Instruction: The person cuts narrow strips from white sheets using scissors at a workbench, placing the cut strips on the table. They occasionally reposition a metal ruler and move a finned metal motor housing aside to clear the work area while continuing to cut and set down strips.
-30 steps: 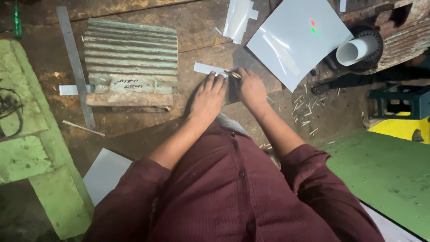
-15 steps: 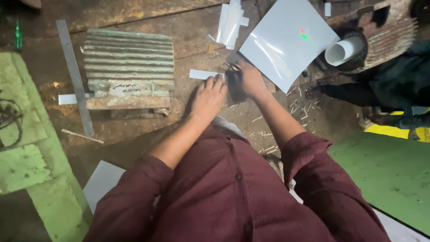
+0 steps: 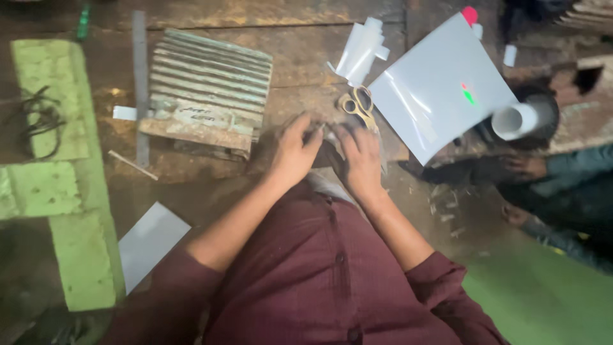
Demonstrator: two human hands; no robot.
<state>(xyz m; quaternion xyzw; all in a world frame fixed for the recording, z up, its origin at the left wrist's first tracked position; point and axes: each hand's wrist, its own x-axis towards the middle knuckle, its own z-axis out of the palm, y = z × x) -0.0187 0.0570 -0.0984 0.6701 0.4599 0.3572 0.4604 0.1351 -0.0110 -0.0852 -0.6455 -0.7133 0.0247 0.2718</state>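
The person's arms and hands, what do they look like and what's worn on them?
Both arms wear dark maroon sleeves pushed up near the elbows, part of a buttoned maroon shirt. The left hand and right hand are bare: no gloves, and no rings or watch visible.

1. Dim indoor scene; the dark wooden floor swallows detail.
2. Brightest patch: the glossy white sheet far right, carrying streaks of glare.
3. Soft motion blur throughout; both hands and edges look smeared.
4. Right side falls into deep shadow.
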